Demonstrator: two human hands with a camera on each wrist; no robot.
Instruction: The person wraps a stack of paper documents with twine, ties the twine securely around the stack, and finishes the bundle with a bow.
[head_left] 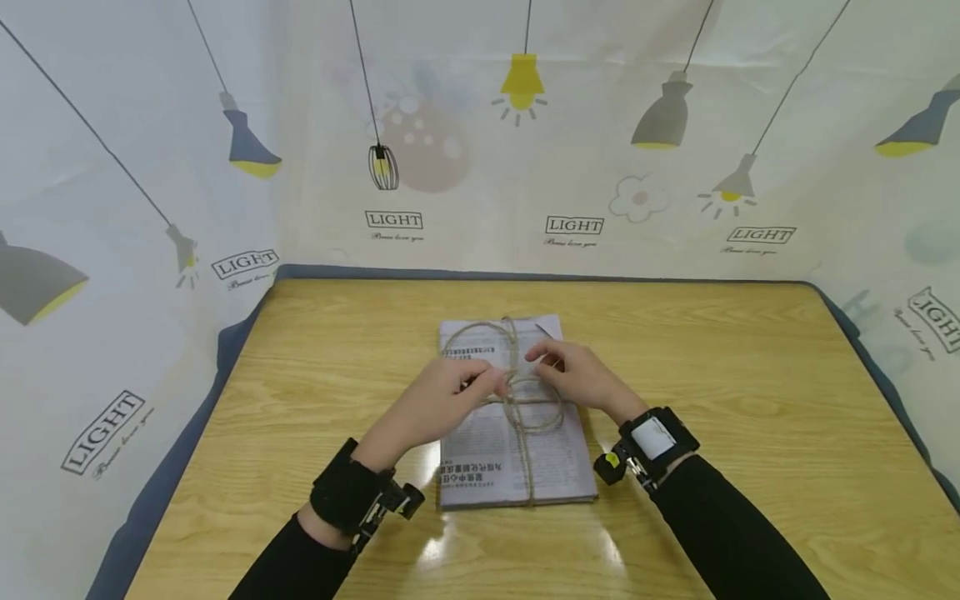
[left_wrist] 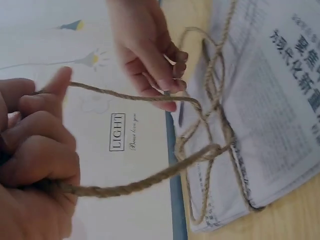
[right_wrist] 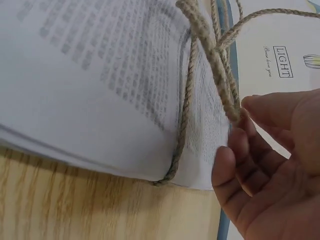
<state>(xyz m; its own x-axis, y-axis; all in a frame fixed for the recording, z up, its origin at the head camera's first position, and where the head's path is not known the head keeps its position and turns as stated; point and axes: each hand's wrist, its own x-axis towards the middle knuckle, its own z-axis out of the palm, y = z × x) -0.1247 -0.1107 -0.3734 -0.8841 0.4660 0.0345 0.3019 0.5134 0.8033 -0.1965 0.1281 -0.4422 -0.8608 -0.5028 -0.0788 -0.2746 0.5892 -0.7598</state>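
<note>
A stack of folded newspapers [head_left: 480, 458] lies on the table with twine [head_left: 526, 454] running across it both ways and crossing near the middle. Loose loops of the twine spread over the upper half. My left hand [head_left: 438, 400] holds a loop, its fingers curled round the twine [left_wrist: 125, 189] in the left wrist view. On the right, my right hand [head_left: 581, 375] is above the stack's upper right part; in the right wrist view the thumb and index finger of that hand [right_wrist: 270, 160] pinch a twine strand [right_wrist: 215, 65] at its lower bend.
The wooden table [head_left: 315, 350] extends around the stack. Behind it and at both sides hangs a pale cloth [head_left: 465, 242] printed with lamps. Each wrist wears a black band with a small camera, the left one [head_left: 348, 487] near the stack's lower left.
</note>
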